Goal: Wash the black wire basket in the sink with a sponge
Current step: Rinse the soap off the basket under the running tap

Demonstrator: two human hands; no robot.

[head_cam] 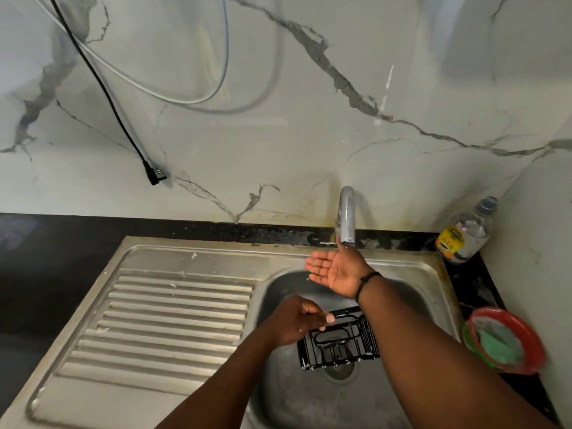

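Note:
The black wire basket (339, 343) lies in the steel sink bowl (309, 394), over the drain. My left hand (297, 320) grips the basket's upper left rim with curled fingers and thumb. My right hand (335, 270) is held palm up with straight fingers right under the spout of the chrome tap (346, 216), where a little water drips. A green sponge (498, 342) rests in a red and green bowl (532, 339) on the counter to the right of the sink.
The ribbed steel draining board (167, 323) extends to the left of the bowl. A clear bottle with a yellow label (464, 233) stands in the back right corner. A black cable with a plug (153, 176) hangs on the marble wall.

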